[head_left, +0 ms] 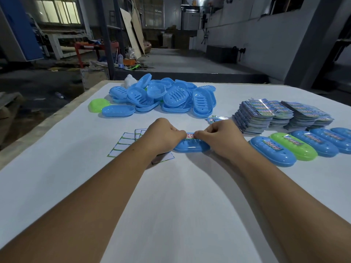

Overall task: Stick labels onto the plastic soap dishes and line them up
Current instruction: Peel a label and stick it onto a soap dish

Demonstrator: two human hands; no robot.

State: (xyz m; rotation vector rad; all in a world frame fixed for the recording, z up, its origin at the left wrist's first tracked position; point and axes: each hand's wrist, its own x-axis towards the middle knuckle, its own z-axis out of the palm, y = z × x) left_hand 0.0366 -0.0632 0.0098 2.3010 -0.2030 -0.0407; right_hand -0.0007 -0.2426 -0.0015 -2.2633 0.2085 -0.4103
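Both hands, left (pixel 165 132) and right (pixel 218 133), pinched a thin label (pixel 190 135) onto the light, stiff blue soap dish (pixel 191 146) (probably slippery)

Both hands on label atop blue dish.
L hand (pixel 164 134) & R hand (pixel 220 136) pinch label (pixel 190 135) ends on blue soap dish (pixel 190 146); labelled row (pixel 296 147) to the right, on white table (pixel 190 205).
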